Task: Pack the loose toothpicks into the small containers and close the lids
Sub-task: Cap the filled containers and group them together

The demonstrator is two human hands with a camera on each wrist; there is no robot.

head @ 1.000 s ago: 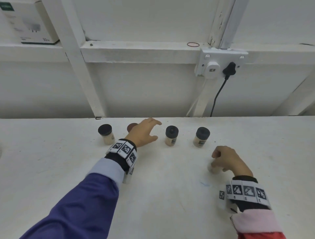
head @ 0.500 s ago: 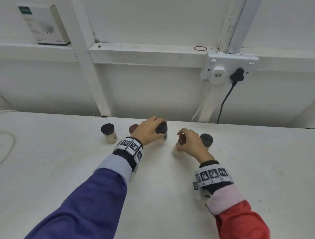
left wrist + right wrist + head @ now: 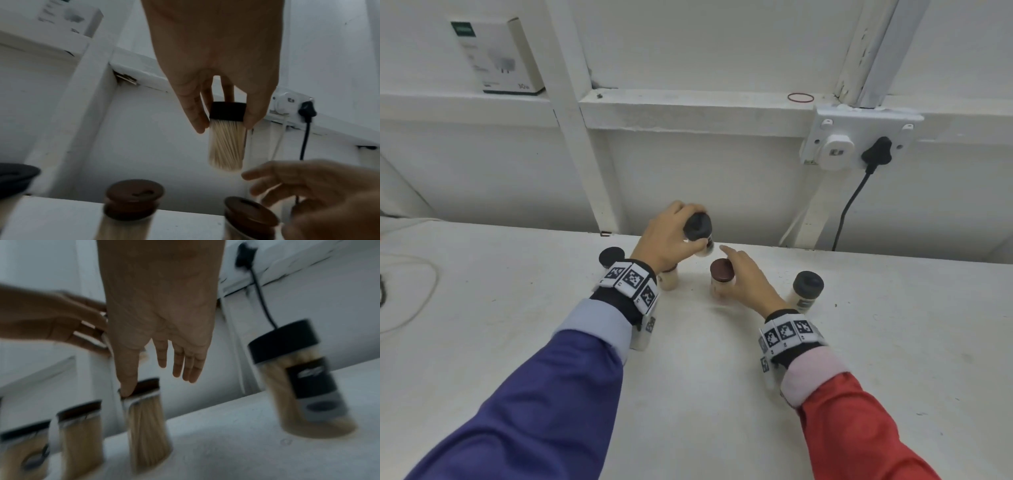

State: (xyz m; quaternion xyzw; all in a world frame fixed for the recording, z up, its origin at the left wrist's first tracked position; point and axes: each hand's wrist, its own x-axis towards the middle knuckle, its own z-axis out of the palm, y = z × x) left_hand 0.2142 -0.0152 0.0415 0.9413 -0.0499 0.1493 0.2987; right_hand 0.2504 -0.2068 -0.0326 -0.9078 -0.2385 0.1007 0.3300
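A: What materials do you see on the matte, faintly speckled white table (image 3: 722,394)?

B: Small clear cylindrical containers packed with pale, straight wooden toothpicks, each topped by a round flat lid. Your left hand (image 3: 667,240) holds the black-lidded container (image 3: 700,233) in the air above the far edge of the table, its fingers (image 3: 193,112) and thumb clamped on either side of the lid.

A: And your right hand (image 3: 746,281)?

B: Its fingers are straight and slightly apart; the thumb touches the lid edge of the brown-lidded container (image 3: 722,278), which stands on the table just beside it.

A: What differs from half a second ago?

B: Then your left hand gripped its container down on the table and your right hand was wrapped round the brown-lidded one. Now the first is lifted, the second released.

A: How do the other containers stand?

B: Upright, lids closed: a labelled black-lidded container (image 3: 806,289) to the right, a second brown-lidded container (image 3: 131,209) below your left wrist, and a far-left black-lidded container (image 3: 610,257) partly hidden behind the wrist band.
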